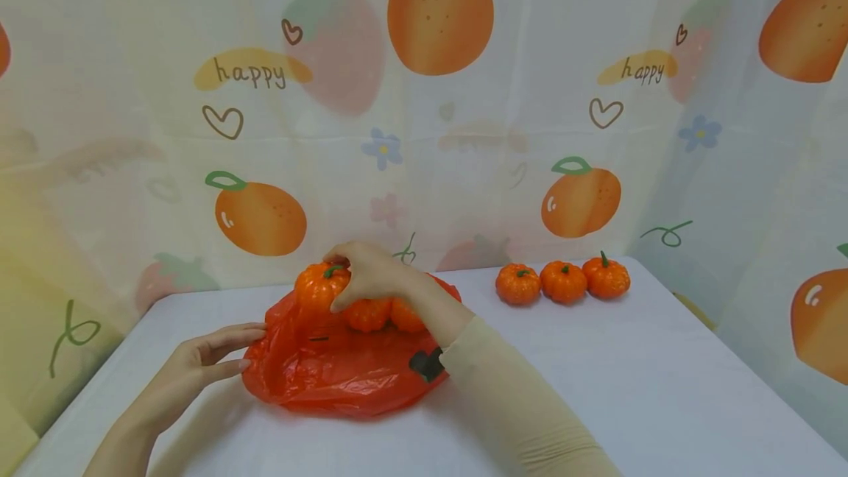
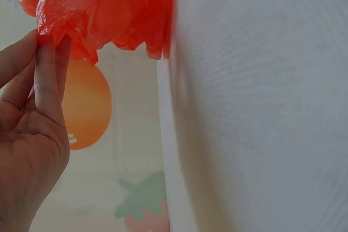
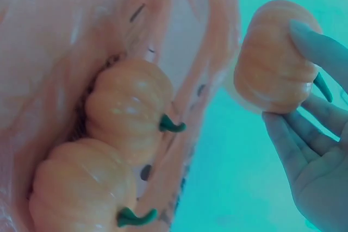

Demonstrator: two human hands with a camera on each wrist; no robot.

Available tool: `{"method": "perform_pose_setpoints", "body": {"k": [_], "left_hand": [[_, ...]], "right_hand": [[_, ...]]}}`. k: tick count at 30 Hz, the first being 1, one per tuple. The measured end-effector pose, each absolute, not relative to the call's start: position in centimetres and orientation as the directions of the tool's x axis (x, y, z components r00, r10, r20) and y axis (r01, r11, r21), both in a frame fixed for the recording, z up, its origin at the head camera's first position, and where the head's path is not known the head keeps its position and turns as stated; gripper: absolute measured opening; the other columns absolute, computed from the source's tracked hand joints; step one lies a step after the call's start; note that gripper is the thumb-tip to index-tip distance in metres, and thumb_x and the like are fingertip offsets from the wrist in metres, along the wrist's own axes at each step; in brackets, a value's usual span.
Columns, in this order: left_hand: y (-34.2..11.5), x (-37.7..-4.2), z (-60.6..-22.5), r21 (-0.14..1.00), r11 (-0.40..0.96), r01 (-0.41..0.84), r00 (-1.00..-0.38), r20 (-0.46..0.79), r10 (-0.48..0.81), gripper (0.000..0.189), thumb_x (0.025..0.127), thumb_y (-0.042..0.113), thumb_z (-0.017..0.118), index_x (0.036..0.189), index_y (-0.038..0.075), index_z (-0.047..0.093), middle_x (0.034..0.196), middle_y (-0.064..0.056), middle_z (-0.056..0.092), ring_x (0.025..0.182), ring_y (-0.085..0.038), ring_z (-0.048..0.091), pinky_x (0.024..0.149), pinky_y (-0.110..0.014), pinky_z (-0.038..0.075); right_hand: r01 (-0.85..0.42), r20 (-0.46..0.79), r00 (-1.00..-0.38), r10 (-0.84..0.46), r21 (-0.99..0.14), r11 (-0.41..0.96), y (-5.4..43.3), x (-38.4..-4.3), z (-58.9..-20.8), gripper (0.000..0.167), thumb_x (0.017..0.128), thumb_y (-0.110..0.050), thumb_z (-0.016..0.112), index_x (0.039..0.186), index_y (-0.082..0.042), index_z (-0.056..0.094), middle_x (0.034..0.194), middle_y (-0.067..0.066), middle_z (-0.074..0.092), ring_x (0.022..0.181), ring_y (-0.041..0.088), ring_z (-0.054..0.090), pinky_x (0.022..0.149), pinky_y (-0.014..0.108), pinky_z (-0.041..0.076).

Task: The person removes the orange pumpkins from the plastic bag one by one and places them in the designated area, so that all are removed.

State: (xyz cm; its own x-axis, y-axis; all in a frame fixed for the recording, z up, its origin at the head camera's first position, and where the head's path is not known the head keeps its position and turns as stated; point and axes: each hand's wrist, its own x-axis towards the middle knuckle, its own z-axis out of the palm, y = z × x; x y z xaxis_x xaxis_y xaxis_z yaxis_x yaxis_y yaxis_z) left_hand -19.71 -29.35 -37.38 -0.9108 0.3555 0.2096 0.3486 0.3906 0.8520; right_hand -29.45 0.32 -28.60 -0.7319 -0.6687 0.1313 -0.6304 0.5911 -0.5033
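A red plastic bag (image 1: 344, 385) lies spread on the table with its mouth open. My left hand (image 1: 188, 370) pinches the bag's left edge between thumb and fingers, which the left wrist view shows close up. My right hand (image 1: 377, 271) grips a small orange pumpkin (image 1: 314, 289) with a green stem, held up over the bag's back left part. Inside the bag, two more pumpkins (image 3: 130, 107) sit side by side. In the head view the right hand and forearm partly cover them.
To the right of the bag, three small pumpkins (image 1: 563, 283) stand in a row near the table's back edge. A curtain (image 1: 464, 168) printed with fruit hangs behind the white table (image 1: 596, 374).
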Motion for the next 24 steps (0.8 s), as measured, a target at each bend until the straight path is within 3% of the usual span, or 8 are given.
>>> {"method": "perform_pose_setpoints", "body": {"k": [11, 24], "left_hand": [[-29.2, -19.8, -37.1, 0.857, 0.402, 0.322, -0.921, 0.184, 0.345, 0.040, 0.095, 0.011, 0.063, 0.133, 0.001, 0.059, 0.131, 0.023, 0.062, 0.119, 0.020, 0.051, 0.091, -0.008, 0.046], [-29.2, -19.7, -37.2, 0.868, 0.378, 0.322, -0.916, 0.184, 0.357, 0.040, 0.095, 0.009, 0.062, 0.133, -0.002, 0.058, 0.131, 0.024, 0.062, 0.120, 0.019, 0.051, 0.090, -0.008, 0.047]], "right_hand": [[-0.634, 0.201, -0.741, -0.641, -0.524, 0.569, 2.2, -29.4, -26.8, 0.071, 0.071, -0.026, 0.089, 0.133, -0.013, 0.059, 0.129, 0.000, 0.064, 0.118, 0.015, 0.059, 0.100, 0.024, 0.050], [-0.623, 0.261, -0.755, -0.602, -0.571, 0.534, 5.3, -29.0, -25.9, 0.073, 0.071, -0.021, 0.088, 0.135, -0.008, 0.057, 0.133, 0.005, 0.062, 0.122, 0.019, 0.058, 0.103, 0.035, 0.052]]}}
